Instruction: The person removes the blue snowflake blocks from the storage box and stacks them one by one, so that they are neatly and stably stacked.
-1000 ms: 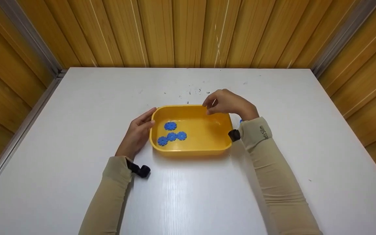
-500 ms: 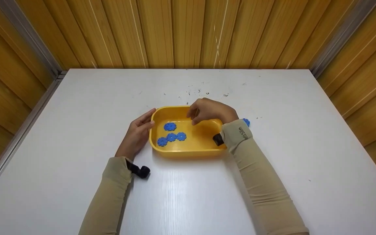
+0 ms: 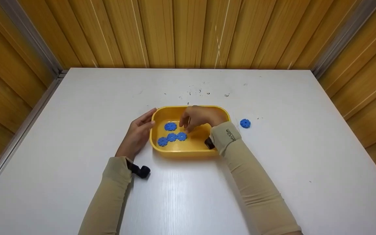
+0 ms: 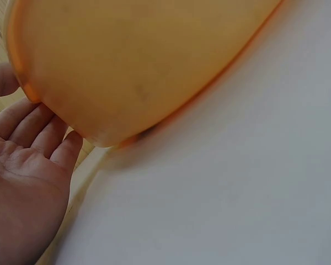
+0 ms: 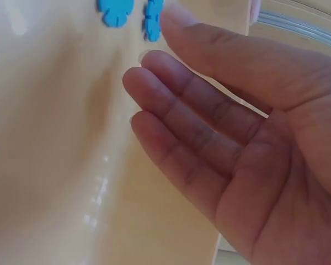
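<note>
My left hand (image 3: pixel 137 135) holds the left end of a yellow plastic tray (image 3: pixel 191 151), its thumb at the rim and its fingers along the outer wall (image 4: pixel 127 77). Inside the tray, on the left, lie several blue notched discs: a wider, possibly doubled piece (image 3: pixel 170 126) at the back and a slanting row of discs (image 3: pixel 172 137) in front. My right hand (image 3: pixel 201 117) reaches down into the tray with bent, parted fingers. Its thumb tip is right by the row's right-hand disc. In the right wrist view nothing shows in the palm (image 5: pixel 265 182), and two blue pieces (image 5: pixel 115 12) appear beyond the fingertips.
One more blue disc (image 3: pixel 245 123) lies on the white table (image 3: pixel 289 156) to the right of the tray. Small dark marks dot the tabletop behind the tray. Wood-patterned panels (image 3: pixel 188 36) enclose the table at the back and sides.
My right hand has moved left and down from over the tray's back right rim to beside the blue discs. The disc on the table has come into full view. The left hand stays put.
</note>
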`<state>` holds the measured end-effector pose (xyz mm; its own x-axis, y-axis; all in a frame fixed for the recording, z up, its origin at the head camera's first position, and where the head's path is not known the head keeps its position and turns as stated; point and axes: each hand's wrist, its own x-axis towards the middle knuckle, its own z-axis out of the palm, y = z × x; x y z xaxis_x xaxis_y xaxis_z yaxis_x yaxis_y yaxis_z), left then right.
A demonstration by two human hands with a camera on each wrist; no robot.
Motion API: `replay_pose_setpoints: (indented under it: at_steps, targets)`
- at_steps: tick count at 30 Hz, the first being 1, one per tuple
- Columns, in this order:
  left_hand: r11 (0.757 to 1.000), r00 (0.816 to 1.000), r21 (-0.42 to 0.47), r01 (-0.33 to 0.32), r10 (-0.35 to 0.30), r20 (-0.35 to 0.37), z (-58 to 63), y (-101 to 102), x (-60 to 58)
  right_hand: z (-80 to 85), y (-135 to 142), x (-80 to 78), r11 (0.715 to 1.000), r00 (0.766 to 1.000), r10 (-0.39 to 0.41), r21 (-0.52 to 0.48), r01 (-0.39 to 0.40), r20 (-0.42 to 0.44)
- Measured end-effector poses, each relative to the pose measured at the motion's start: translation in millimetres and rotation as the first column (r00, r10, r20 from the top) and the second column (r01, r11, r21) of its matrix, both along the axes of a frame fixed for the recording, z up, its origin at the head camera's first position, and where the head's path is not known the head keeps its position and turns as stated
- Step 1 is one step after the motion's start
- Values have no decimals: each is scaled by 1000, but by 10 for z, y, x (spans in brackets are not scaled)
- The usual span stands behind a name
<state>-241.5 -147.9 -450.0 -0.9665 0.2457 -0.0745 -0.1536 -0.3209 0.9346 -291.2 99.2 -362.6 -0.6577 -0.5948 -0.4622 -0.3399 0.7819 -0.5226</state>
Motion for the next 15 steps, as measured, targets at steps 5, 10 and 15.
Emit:
replay_pose_setpoints:
  at_steps: [5,10,15]
  targets:
    - [1000,1000,18,2,-3,3,-8,-5,5,-19,-88,26,999,1000,10,48,-10,4]
    - [1000,1000,16,5,-5,3,-9,-7,7,-32,-168,52,996,999,35,89,-33,-21]
    - [1000,1000,5,2,-2,0,-2,1,-5,-65,-223,56,994,999,30,106,-27,-19]
